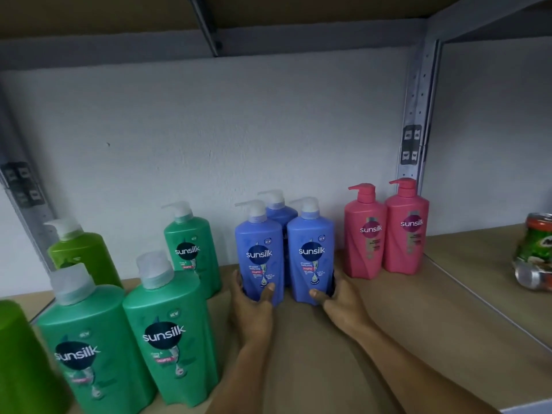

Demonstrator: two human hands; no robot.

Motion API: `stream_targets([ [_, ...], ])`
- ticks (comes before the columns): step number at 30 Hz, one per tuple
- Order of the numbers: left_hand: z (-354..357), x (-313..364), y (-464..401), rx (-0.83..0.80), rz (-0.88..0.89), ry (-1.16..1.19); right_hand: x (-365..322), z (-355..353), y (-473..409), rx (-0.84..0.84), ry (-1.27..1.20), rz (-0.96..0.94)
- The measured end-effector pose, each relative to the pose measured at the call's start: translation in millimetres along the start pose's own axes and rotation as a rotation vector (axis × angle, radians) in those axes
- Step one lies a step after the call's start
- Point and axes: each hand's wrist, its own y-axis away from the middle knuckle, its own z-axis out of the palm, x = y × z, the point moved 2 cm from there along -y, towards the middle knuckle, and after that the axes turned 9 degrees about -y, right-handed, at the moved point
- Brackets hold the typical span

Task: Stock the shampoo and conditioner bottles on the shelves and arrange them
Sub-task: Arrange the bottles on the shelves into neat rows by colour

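Two blue Sunsilk pump bottles stand side by side mid-shelf, upright, labels facing me. My left hand (254, 300) grips the base of the left blue bottle (259, 249), thumb on its front. My right hand (337, 297) grips the base of the right blue bottle (310, 246) the same way. A third blue bottle (279, 212) stands behind them, mostly hidden. Two pink bottles (385, 231) stand together to the right. Three teal-green bottles (167, 339) and two lime-green ones (79, 255) fill the left side.
The wooden shelf board (373, 339) runs to a grey upright post (416, 115) at the right. Beyond the post, a green Milo pack (534, 252) lies on the neighbouring shelf. A white wall closes the back; another shelf board hangs overhead.
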Motion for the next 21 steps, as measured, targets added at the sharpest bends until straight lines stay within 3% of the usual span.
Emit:
stream_targets([
  [21, 1.2, -5.6, -3.5, -0.008, -0.014, 0.046, -5.5, 4.8, -2.9, -0.039, 0.084, -0.020],
])
